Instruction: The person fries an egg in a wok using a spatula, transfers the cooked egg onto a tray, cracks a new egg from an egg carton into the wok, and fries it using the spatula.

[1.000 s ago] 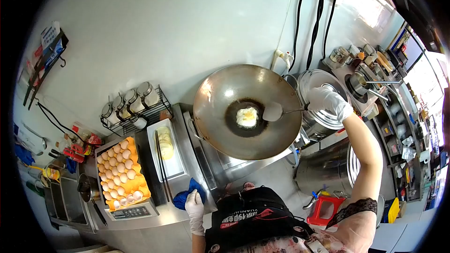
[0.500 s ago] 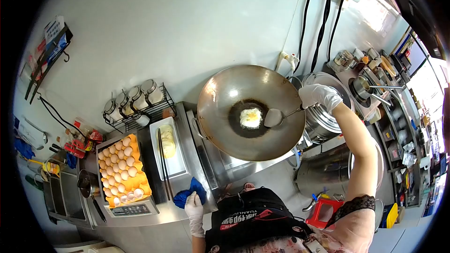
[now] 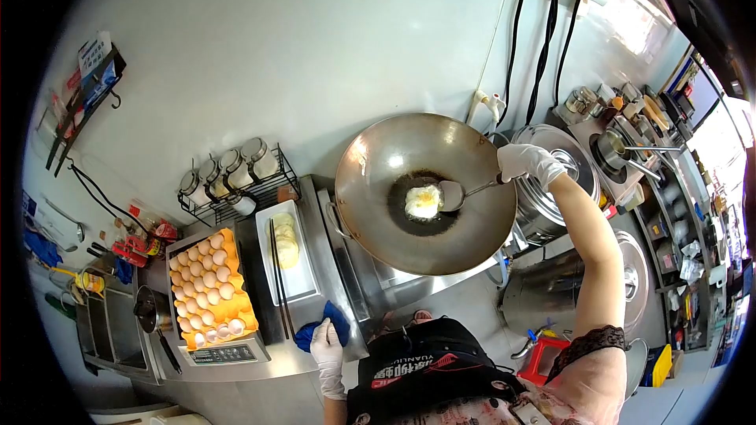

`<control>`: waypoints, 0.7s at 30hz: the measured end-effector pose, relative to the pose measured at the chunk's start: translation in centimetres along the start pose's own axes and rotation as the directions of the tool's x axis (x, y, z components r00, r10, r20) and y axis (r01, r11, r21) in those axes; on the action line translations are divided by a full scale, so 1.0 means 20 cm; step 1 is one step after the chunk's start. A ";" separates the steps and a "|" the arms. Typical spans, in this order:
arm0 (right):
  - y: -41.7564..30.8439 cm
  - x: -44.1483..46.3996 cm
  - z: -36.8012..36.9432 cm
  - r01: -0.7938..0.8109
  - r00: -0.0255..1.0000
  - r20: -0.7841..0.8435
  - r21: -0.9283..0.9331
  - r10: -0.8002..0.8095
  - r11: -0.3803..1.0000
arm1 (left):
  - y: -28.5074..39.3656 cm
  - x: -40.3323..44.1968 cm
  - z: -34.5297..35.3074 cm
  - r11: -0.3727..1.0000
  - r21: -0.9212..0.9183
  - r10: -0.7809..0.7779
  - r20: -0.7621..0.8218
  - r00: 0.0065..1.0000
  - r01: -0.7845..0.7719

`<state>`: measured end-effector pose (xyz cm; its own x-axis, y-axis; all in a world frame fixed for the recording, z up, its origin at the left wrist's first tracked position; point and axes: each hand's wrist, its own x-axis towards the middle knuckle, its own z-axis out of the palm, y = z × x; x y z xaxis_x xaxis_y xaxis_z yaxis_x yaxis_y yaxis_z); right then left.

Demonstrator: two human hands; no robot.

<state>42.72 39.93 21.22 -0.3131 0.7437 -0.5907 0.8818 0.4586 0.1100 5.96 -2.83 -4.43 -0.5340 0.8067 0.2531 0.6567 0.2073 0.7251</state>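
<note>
A large wok [image 3: 370,228] holds a white and yellow fried egg [image 3: 424,201] near its middle. My gloved right hand [image 3: 528,164], at the wok's right rim, is wrapped round the handle of a metal spatula [image 3: 453,196], whose blade touches the egg's right side. On the steel counter's front edge, my gloved left hand [image 3: 325,344] is closed on a blue cloth [image 3: 337,323]. Left of the wok, a white tray [image 3: 302,287] holds pale round pieces, with dark chopsticks [image 3: 279,275] lying along its left side.
An orange carton of eggs [image 3: 247,316] rests on a scale [image 3: 224,354] at the left. Behind it stands a black rack of jars [image 3: 264,185]. Right of the wok are a lidded steel pot [image 3: 551,149], a larger pot [image 3: 528,291] and a red stool [image 3: 542,358].
My right hand has moved the spatula left, and its blade has gone from a gap beside the egg to touching it. My left hand stays on the cloth.
</note>
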 end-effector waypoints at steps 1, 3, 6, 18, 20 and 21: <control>0.01 0.02 0.01 0.016 1.000 -0.004 -0.018 -0.016 1.000 | 0.01 0.00 0.00 1.000 -0.006 0.000 0.000 1.000 0.000; 0.00 0.00 0.00 0.041 0.997 -0.060 -0.049 -0.044 0.998 | -0.01 -0.01 0.00 1.000 0.001 -0.001 0.003 1.000 0.001; -0.03 -0.01 0.02 0.055 0.980 -0.183 -0.110 -0.075 0.992 | -0.03 -0.02 0.01 1.000 0.010 0.003 0.009 1.000 -0.004; -0.08 -0.22 0.00 -0.094 0.970 -0.239 -0.214 0.041 0.972 | 0.02 0.02 0.03 0.998 0.011 0.064 0.035 0.997 -0.064; -0.05 -0.23 0.02 -0.109 0.976 -0.206 -0.204 0.066 0.973 | 0.02 0.02 0.03 0.998 -0.008 0.061 0.043 0.997 -0.061; 0.01 -0.19 0.06 -0.112 0.976 -0.205 -0.203 0.070 0.973 | 0.02 0.02 0.03 0.998 -0.008 0.066 0.050 0.997 -0.066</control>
<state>44.56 36.56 22.57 -0.3164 0.8577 -0.4053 0.8213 0.4615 0.3354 6.29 -2.04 -4.50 -0.4620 0.8453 0.2684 0.6862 0.1490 0.7120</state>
